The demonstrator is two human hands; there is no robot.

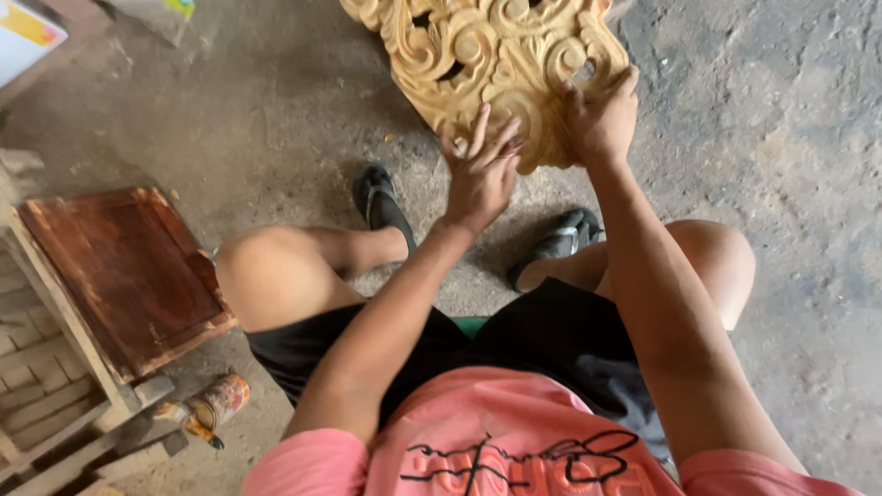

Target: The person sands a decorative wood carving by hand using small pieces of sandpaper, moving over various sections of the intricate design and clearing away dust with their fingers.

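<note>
Gripping the carved wooden panel, the right hand is clasping its edge; the left hand is pressing flat, fingers spread. A cylindrical can is lying on the concrete floor.

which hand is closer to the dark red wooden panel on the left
Left. The left hand rests on the pale carved wood piece, nearer the dark red wooden panel; the right hand grips it farther away.

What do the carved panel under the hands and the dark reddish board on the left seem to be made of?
Carved panel: pale bare wood, apparently unfinished, with matt scrollwork. Reddish board: probably wood, stained or varnished; brown-red with a slight sheen. Left hand and right hand rest on the panel.
</note>
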